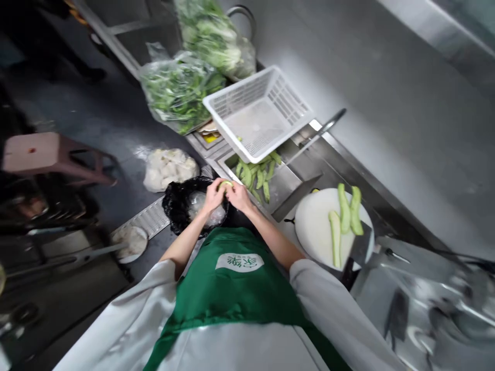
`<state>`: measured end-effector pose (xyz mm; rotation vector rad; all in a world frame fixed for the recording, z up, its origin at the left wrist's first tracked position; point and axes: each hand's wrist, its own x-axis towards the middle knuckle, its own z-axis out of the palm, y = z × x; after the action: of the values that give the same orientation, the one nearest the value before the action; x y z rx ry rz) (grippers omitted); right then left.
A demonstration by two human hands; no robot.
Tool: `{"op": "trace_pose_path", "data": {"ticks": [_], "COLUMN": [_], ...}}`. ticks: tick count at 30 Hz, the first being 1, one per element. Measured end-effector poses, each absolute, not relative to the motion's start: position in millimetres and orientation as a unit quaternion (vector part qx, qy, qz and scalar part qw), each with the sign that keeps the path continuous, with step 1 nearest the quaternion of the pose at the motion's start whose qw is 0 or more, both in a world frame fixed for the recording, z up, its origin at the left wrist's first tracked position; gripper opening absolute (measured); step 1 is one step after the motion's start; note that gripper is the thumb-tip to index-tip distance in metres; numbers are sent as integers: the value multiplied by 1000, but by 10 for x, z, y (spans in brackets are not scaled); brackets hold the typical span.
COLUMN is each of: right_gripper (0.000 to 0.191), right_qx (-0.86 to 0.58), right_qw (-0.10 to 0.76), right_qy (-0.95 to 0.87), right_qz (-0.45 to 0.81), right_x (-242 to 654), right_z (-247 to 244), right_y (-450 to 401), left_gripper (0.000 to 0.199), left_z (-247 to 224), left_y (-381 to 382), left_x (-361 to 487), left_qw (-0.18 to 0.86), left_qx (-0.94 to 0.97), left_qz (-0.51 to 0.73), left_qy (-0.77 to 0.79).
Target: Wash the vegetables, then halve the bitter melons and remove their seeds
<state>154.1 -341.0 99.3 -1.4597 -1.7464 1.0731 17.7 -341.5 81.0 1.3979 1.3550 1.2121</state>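
Green apron (pixel 235 301): worn down my front, between my white sleeves (pixel 131 301).
White patch (pixel 221 262): printed on the apron with large green Chinese characters and a smaller line along its edge, too blurred for me to read surely.
Left hand (pixel 214 196): fingers closed narrow, pinching a green pod (pixel 225 184).
Right hand (pixel 237 196): just beside my left, its fingers closed on that same pod.
Pod in my grip: partly hidden by my fingers, between the black-lined bin (pixel 176 205) and the metal sink (pixel 288 180).
Loose pods (pixel 257 178): heaped in the sink, some covered from my view by the white basket (pixel 226 135).
Cutting board (pixel 311 221): round and white, bearing three pale green gourds (pixel 344 208) and, at its right edge, a cleaver (pixel 360 245).
Bagged greens (pixel 176 95): in clear plastic, beside the basket.
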Motion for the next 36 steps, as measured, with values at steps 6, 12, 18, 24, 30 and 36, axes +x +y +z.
{"op": "trace_pose_path", "data": {"ticks": [6, 12, 18, 24, 30, 36], "right_gripper": [15, 12, 14, 15, 17, 21], "right_qx": [-504, -566, -637, -644, -637, -622], "right_qw": [276, 264, 294, 300, 330, 312], "right_qy": [-683, -676, -636, -633, -615, -647], "right_qz": [451, 391, 321, 308, 329, 312], "right_x": [1722, 1867, 2029, 2092, 2009, 1944], "right_z": [1246, 1325, 1266, 1227, 1169, 1155], "right_y": [-3384, -3461, -3535, -3610, -3640, -3652], "left_gripper": [15, 14, 13, 21, 21, 26], "left_z": [790, 828, 780, 625, 526, 462], "left_y": [-3369, -3253, -3216, -3314, -3381, -3430], "left_x": [327, 619, 812, 742, 606, 457], "left_qw": [353, 381, 456, 485, 503, 520], "left_qx": [540, 528, 544, 593, 592, 574], "left_qz": [517, 535, 500, 406, 394, 379], "left_qy": [563, 538, 496, 499, 491, 507]}}
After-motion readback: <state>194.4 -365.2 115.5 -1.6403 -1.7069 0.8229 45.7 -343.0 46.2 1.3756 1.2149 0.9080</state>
